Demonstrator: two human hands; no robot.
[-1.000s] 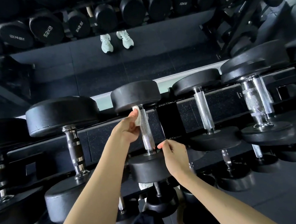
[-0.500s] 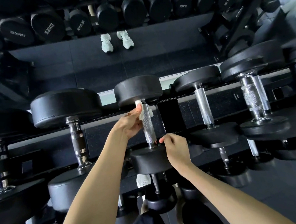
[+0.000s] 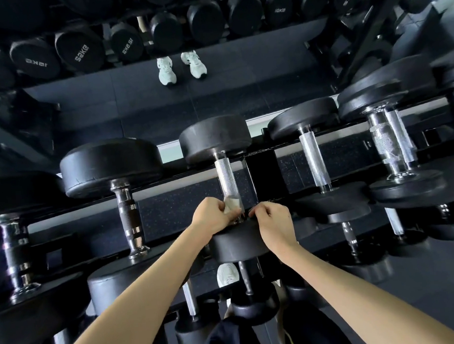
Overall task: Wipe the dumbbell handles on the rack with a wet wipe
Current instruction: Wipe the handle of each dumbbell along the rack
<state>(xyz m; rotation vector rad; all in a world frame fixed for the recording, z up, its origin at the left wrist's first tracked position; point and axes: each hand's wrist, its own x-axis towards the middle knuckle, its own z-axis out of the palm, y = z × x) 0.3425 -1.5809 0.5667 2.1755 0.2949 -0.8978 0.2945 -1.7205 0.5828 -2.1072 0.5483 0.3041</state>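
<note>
One long rack [image 3: 262, 175] is seen loaded with black dumbbells on more than one tier, and the work is centred on the dumbbell [image 3: 216, 138] lying straight ahead of the hands, with its near weight [image 3: 238, 247] directly under the wrists. Its steel handle [image 3: 226, 175] is left bare for most of its length beyond the grip; only the near end is covered. That end is held by the left hand [image 3: 212, 216], whose fingers and thumb are curled round the bar with the wet wipe [image 3: 231, 203] pinched against the metal, a crumpled corner showing just past the knuckles. The right hand [image 3: 274, 222] is set just right of the grip, fingers curled at the top of the near weight; whether anything is pinched there cannot be told. The task is judged to be partway: this handle appears to be mid-wipe, with the cloth at the bar's near end. Left of the grip a dark ringed handle [image 3: 127, 212], and right of it a bright handle [image 3: 314, 161], are not touched, and nothing shows whether these have been cleaned. A lower handle [image 3: 245, 278], below the grip, is likewise counted as possibly remaining.
</note>
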